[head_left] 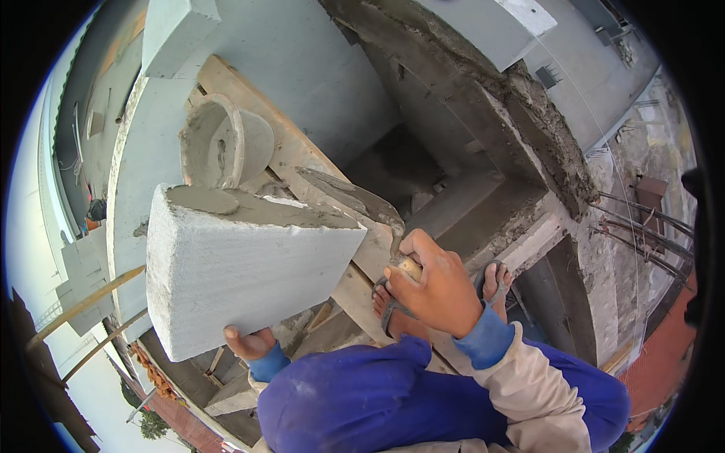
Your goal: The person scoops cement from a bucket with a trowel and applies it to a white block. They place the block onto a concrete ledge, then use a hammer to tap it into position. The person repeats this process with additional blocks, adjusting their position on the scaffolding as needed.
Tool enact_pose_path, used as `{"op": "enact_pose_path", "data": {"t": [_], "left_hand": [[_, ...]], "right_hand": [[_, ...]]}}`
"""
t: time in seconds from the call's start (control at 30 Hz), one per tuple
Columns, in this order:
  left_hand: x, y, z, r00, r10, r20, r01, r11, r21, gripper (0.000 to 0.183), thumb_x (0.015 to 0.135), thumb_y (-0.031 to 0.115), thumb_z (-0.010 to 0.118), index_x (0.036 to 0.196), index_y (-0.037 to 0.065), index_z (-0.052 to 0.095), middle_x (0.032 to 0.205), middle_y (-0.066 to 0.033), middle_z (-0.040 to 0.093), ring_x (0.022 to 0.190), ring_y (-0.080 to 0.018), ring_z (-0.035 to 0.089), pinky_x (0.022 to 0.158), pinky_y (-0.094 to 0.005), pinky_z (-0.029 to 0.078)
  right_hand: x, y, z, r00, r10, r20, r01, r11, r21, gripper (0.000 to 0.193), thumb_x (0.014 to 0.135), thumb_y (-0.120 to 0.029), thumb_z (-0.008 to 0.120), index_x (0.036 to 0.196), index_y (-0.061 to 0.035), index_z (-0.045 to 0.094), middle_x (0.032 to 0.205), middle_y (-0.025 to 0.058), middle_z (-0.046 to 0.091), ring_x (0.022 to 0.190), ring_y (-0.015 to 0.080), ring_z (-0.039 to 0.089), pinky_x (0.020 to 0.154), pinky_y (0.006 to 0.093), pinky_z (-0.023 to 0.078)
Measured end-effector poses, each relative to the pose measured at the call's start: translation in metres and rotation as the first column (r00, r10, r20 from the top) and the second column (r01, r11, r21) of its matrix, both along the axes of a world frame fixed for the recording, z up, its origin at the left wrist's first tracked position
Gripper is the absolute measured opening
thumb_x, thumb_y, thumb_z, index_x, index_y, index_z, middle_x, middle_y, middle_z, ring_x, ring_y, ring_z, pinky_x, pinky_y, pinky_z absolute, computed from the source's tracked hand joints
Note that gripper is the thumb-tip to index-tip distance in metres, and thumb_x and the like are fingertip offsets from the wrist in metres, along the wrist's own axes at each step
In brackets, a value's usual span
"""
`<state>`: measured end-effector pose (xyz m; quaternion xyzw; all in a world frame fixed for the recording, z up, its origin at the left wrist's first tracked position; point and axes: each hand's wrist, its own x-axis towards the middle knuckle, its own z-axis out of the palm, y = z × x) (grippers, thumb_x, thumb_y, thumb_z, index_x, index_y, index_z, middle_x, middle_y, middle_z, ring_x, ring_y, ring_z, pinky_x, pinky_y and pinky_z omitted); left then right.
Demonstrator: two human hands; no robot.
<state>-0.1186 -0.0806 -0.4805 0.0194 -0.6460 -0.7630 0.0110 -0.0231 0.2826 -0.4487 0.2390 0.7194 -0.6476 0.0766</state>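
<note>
My left hand (253, 344) supports a large white lightweight concrete block (242, 275) from below, its thumb on the lower edge and its other fingers hidden. Wet grey mortar (253, 208) coats the block's upper face, with a thicker patch at the left end. Closed around the wooden handle of a trowel (351, 198), my right hand (434, 283) is to the right of the block. Mortar smears the trowel's blade, which lies just beyond the block's far right corner. Behind the block, a mortar-caked bucket (257, 143) leans on its side toward the left.
Wooden planks (283, 132) run under the bucket toward my sandalled feet (495, 283). A deep opening (400, 158) drops away beyond them. Rough mortar covers a wall top (547, 128) at right, where another white block (506, 30) sits. Steel bars (649, 226) jut out at far right.
</note>
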Motion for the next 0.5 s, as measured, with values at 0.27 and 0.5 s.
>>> {"op": "enact_pose_path", "data": {"t": [0.27, 0.5], "left_hand": [[0.001, -0.008, -0.004, 1.0, -0.003, 0.012, 0.003, 1.0, 0.031, 0.068, 0.086, 0.045, 0.075, 0.137, 0.003, 0.059, 0.133, -0.0167, 0.065, 0.123, -0.0317, 0.064, 0.101, -0.0499, 0.056], [0.002, 0.009, -0.005, 1.0, 0.024, 0.012, -0.024, 1.0, 0.019, 0.07, 0.085, 0.041, 0.077, 0.14, 0.003, 0.055, 0.135, -0.0157, 0.062, 0.122, -0.0309, 0.063, 0.102, -0.0487, 0.054]], "right_hand": [[-0.008, -0.023, 0.013, 0.989, 0.024, -0.148, -0.028, 0.999, -0.029, 0.031, 0.088, -0.017, 0.072, 0.109, -0.0012, 0.055, 0.088, 0.0269, 0.065, 0.084, 0.0502, 0.065, 0.073, 0.0517, 0.05], [-0.035, -0.05, 0.019, 0.983, 0.161, 0.09, -0.169, 0.981, 0.096, 0.03, 0.092, -0.018, 0.07, 0.108, -0.0003, 0.051, 0.092, 0.0296, 0.068, 0.088, 0.0512, 0.065, 0.076, 0.0568, 0.051]]}}
